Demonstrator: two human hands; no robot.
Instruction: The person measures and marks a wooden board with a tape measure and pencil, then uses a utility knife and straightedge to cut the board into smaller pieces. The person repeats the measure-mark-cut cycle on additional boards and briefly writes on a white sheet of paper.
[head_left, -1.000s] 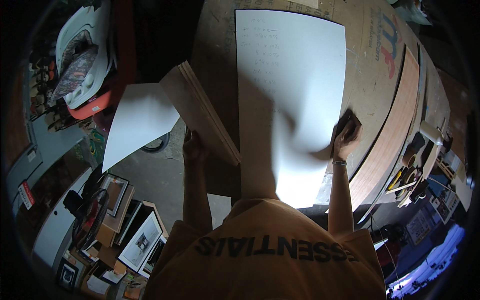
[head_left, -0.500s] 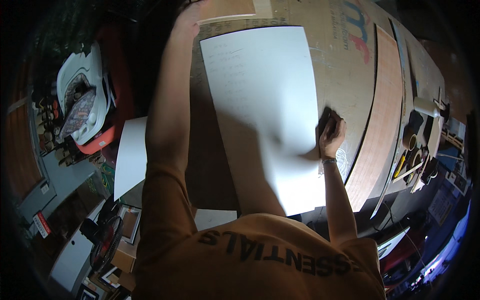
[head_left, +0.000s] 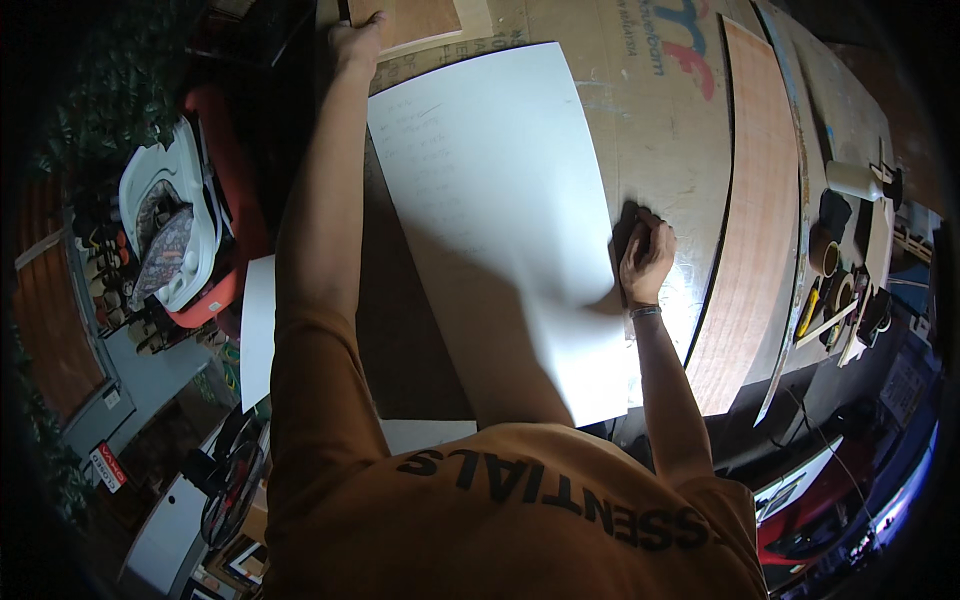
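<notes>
At the top left my left hand (head_left: 360,38), arm stretched out, grips the edge of wooden boards (head_left: 415,25) on the cardboard-covered worktop (head_left: 655,140). A large white sheet (head_left: 510,180) with faint handwriting lies in the middle, partly shadowed. Beside its right edge my right hand (head_left: 645,250) rests with curled fingers; what they hold, if anything, is lost in the dark shadow under them. A long light wooden strip (head_left: 755,170) lies farther right.
Tape rolls (head_left: 835,300), a yellow cutter (head_left: 808,310), a white bottle (head_left: 850,178) and sticks crowd the right. A white baby seat (head_left: 155,200), a red plastic item (head_left: 205,305), a black fan (head_left: 225,490) and another white sheet (head_left: 258,330) are on the left.
My left hand has swung forward to the top with the wooden boards, away from the left side. The white sheet and my right hand appear farther left in view as the camera has shifted.
</notes>
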